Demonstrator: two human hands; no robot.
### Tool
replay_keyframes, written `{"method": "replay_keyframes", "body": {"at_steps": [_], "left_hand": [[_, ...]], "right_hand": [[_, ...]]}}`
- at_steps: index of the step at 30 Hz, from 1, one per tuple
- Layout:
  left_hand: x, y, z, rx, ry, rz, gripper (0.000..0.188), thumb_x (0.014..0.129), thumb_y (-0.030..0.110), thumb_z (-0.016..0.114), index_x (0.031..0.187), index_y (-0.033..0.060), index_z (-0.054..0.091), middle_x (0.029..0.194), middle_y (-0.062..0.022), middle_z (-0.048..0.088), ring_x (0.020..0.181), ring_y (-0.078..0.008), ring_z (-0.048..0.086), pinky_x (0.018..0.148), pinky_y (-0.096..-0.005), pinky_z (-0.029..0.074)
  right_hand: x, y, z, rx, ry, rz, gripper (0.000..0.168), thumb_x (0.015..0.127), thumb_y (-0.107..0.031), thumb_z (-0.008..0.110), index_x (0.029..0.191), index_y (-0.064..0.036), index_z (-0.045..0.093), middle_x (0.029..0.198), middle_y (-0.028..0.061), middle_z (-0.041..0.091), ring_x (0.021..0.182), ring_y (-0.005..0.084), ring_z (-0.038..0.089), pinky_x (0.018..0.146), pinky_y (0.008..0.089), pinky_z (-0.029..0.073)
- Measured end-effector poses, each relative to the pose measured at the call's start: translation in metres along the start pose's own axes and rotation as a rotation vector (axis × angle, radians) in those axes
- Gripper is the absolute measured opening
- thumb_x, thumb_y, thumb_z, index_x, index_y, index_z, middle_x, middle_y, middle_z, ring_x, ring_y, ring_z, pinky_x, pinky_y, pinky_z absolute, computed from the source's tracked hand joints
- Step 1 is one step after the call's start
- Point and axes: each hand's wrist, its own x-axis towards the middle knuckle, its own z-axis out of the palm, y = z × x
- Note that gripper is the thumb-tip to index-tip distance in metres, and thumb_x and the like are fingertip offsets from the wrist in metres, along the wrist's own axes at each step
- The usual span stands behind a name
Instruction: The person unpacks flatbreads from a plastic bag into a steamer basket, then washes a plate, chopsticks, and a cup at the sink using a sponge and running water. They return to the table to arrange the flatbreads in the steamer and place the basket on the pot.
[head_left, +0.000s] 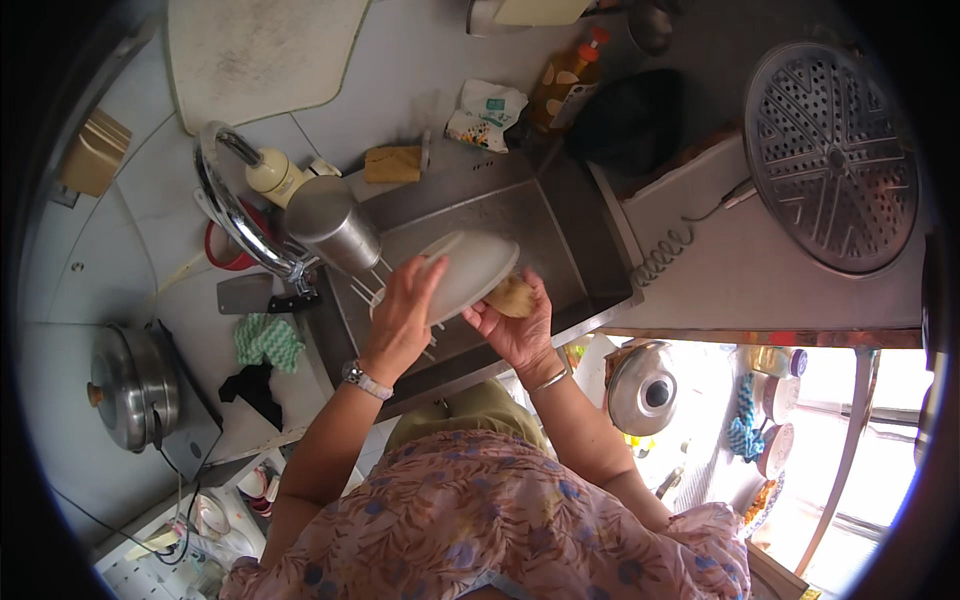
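Note:
Over a stainless steel sink (480, 217), my left hand (409, 315) grips a white bowl (472, 274), tilted on its side with its underside partly turned to view. A tan sponge or scrubbing pad (512, 296) is held in my right hand (517, 322), close to the bowl's lower right rim; whether it touches the rim I cannot tell. A metal cup (334, 223) sits upside down on a white wire rack (367, 291) just left of the bowl. The curved chrome faucet (232, 202) rises at the sink's left end.
Left of the sink lie a cleaver (247, 294), a green and white cloth (268, 341) and a black cloth (251, 394). A yellow sponge (393, 164), a soft packet (487, 114) and a pump bottle (566, 86) stand behind. A perforated metal steamer plate (832, 157) is at the right.

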Motion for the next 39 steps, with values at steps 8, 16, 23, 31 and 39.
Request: {"method": "replay_keyframes", "body": {"at_steps": [8,16,23,31,39], "left_hand": [[0.001,0.003,0.010,-0.023,0.115,0.125,0.083,0.075,-0.012,0.064,0.149,0.0102,0.036,0.144,-0.0205,0.041,0.128,-0.0377,0.049,0.106,-0.0477,0.044],[-0.024,-0.042,0.028,-2.139,0.127,-0.979,0.033,0.104,0.027,0.051,0.126,0.0037,0.059,0.126,-0.0089,0.065,0.124,-0.0247,0.059,0.106,-0.0425,0.048],[-0.007,-0.028,0.012,-2.078,0.248,-0.927,0.030,0.104,0.024,0.053,0.121,0.0019,0.063,0.123,-0.0112,0.067,0.120,-0.0244,0.061,0.104,-0.0422,0.051],[-0.015,-0.020,0.035,-1.547,0.037,-0.699,0.031,0.101,0.014,0.057,0.130,0.0027,0.055,0.121,-0.0050,0.064,0.111,-0.0145,0.060,0.097,-0.0329,0.048],[-0.010,0.007,0.024,-1.446,-0.067,-0.674,0.033,0.101,0.014,0.057,0.132,0.0017,0.053,0.118,-0.0025,0.063,0.107,-0.0113,0.059,0.093,-0.0289,0.047]], "right_hand": [[-0.016,-0.026,-0.037,0.002,0.079,-0.034,0.029,0.089,-0.020,0.064,0.114,-0.006,0.065,0.109,0.0088,0.071,0.098,0.0255,0.071,0.071,0.0411,0.063],[-0.027,-0.028,-0.013,-0.002,0.278,-0.101,0.033,0.088,-0.015,0.063,0.118,-0.002,0.063,0.114,0.0119,0.070,0.106,0.0304,0.068,0.091,0.0468,0.058],[-0.030,-0.041,-0.066,-0.684,0.478,-0.217,0.037,0.094,-0.033,0.070,0.119,-0.008,0.062,0.114,0.0086,0.068,0.100,0.0235,0.069,0.086,0.0410,0.058],[-0.009,0.028,0.002,-2.181,-0.157,-1.029,0.039,0.083,-0.011,0.073,0.122,-0.011,0.067,0.127,0.0147,0.062,0.122,0.0333,0.058,0.099,0.0446,0.048],[0.030,-0.013,0.040,-2.304,-0.189,-1.028,0.033,0.084,-0.014,0.069,0.117,-0.015,0.068,0.119,0.0068,0.066,0.110,0.0276,0.061,0.088,0.0424,0.047]]}}
